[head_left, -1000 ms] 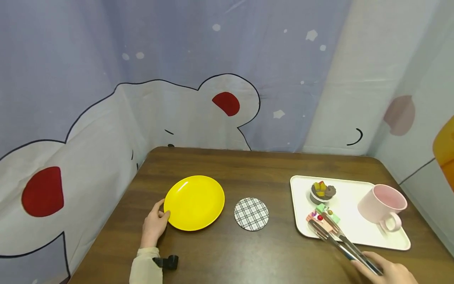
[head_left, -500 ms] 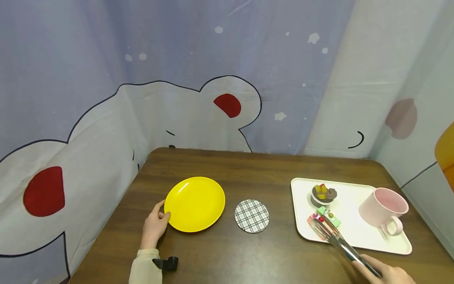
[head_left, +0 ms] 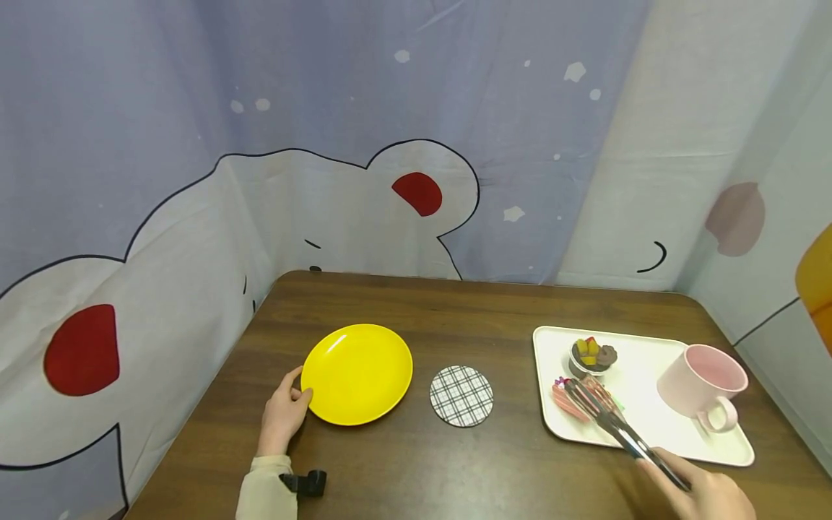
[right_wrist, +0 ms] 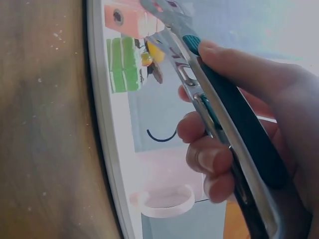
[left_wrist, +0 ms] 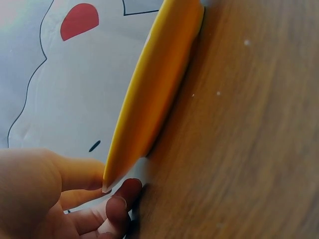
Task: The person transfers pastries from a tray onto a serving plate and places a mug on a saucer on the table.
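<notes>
With thumb on top and fingers below, my left hand point(head_left: 284, 413) pinches the near-left rim of a yellow plate point(head_left: 356, 374); in the left wrist view that hand point(left_wrist: 75, 199) grips the edge of the plate point(left_wrist: 154, 74). My right hand point(head_left: 705, 487) holds metal tongs point(head_left: 627, 437) with dark grips, squeezed nearly closed. Their tips lie around a pink toy cake slice point(head_left: 568, 401), tilted over the white tray point(head_left: 689, 449). A green cake slice point(right_wrist: 123, 64) stands beside it in the right wrist view, mostly hidden by the tongs in the head view.
Also on the tray are a cupcake point(head_left: 591, 355) with fruit pieces, behind the slices, and a pink mug point(head_left: 698, 383) at the right. A round checked coaster point(head_left: 461, 396) lies between plate and tray on the wooden table point(head_left: 468, 477). A printed curtain point(head_left: 338, 209) hangs behind.
The tongs' arms have come together on the pink cake slice, which has tipped and shifted slightly left from the green one. My left hand and the plate stay put.
</notes>
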`<state>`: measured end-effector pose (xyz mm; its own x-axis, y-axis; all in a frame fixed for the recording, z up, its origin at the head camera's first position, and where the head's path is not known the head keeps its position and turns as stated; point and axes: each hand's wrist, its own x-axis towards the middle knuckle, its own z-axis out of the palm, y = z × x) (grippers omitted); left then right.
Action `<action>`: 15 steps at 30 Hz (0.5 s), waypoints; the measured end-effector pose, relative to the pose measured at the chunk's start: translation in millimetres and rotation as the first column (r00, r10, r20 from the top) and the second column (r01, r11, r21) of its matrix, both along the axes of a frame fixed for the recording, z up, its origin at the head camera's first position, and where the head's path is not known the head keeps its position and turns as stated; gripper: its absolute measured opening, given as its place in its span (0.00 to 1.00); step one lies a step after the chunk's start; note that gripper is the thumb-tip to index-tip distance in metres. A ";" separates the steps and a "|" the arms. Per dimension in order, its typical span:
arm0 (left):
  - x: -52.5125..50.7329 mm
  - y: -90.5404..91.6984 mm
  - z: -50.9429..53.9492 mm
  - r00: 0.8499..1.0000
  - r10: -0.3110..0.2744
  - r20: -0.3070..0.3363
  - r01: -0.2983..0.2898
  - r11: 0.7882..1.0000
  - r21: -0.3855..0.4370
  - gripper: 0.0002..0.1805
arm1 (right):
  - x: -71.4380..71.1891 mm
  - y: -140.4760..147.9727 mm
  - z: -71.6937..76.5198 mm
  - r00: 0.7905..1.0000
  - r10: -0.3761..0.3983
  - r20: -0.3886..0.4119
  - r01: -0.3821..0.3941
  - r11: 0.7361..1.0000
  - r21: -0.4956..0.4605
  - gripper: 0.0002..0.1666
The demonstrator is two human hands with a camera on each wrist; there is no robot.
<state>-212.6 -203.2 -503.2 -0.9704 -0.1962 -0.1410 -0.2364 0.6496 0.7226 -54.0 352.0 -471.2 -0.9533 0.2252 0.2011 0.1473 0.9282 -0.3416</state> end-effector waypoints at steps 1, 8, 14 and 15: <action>0.0 0.1 -0.1 1.000 -0.001 0.003 0.001 1.000 0.001 0.31 | -0.8 -0.6 0.9 1.000 0.004 -0.004 -0.004 1.000 0.001 0.24; -0.4 0.4 0.5 1.000 -0.003 0.001 0.003 1.000 0.007 0.31 | -7.9 4.7 4.9 0.973 0.033 0.230 -0.033 0.999 -0.003 0.30; 0.1 -0.3 -0.1 1.000 -0.002 -0.004 0.002 1.000 0.007 0.31 | -9.0 4.9 3.1 0.954 0.048 0.297 -0.044 0.999 -0.020 0.30; 0.6 -0.4 -0.6 1.000 -0.002 -0.003 0.002 1.000 0.007 0.31 | -9.0 4.7 2.5 0.952 0.050 0.302 -0.045 0.999 -0.023 0.30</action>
<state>-212.0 -203.6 -503.8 -0.9711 -0.1937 -0.1397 -0.2333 0.6452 0.7275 -63.0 356.7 -468.8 -0.9786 0.1787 -0.1017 0.2015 0.9316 -0.3026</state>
